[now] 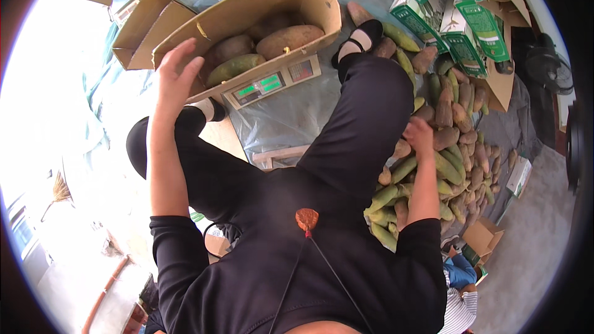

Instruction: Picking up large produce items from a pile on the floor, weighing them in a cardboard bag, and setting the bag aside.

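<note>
My left hand is raised at the near left corner of an open cardboard box, fingers apart and holding nothing. Inside the box lie several thick root vegetables, one a green radish, another a reddish-brown root. The box rests on a scale with a lit green display. Beyond my right knee, my right hand is down at a large heap of green and earthy-brown roots. Its fingers are curled in, and whatever they grip is hidden. A brown root lies right beside it.
Green-and-white cartons stand at the far right, near a black fan. Another open cardboard box is left of the scale. Plastic sheeting covers the floor ahead. Another person is at lower right.
</note>
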The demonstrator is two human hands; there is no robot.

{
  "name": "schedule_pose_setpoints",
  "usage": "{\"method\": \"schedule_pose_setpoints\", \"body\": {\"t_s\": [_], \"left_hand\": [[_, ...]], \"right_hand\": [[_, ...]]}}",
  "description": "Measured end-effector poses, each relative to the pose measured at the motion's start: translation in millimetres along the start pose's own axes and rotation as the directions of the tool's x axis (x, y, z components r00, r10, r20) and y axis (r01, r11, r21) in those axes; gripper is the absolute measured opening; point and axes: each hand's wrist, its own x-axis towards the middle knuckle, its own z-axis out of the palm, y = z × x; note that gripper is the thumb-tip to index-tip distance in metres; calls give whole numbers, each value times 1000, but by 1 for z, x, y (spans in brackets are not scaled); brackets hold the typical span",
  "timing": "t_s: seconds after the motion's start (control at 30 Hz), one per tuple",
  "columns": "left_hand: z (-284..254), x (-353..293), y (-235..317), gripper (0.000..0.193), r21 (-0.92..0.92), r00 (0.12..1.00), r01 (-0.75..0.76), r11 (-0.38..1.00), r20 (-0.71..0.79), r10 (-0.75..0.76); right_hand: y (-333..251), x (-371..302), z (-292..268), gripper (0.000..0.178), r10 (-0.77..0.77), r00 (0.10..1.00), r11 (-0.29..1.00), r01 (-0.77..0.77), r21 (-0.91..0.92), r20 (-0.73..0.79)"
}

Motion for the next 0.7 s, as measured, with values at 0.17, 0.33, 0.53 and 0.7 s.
{"method": "schedule_pose_setpoints", "body": {"t_s": [0.17,0.33,0.53,0.7], "left_hand": [[-47,14,-22,52,265,978,144,954,-184,-97],[-87,22,-53,67,443,940,332,833,-83,-330],[-74,30,-58,37,311,732,539,783,287,-618],[-65,33,-80,35,303,686,598,742,286,-669]], "right_hand": [[-165,31,41,24,-387,902,834,431,-344,191],[-284,38,127,29,-532,707,624,700,-348,466],[-323,58,209,40,-446,692,420,722,-550,567],[-296,76,246,35,-375,812,603,580,-547,448]]}}
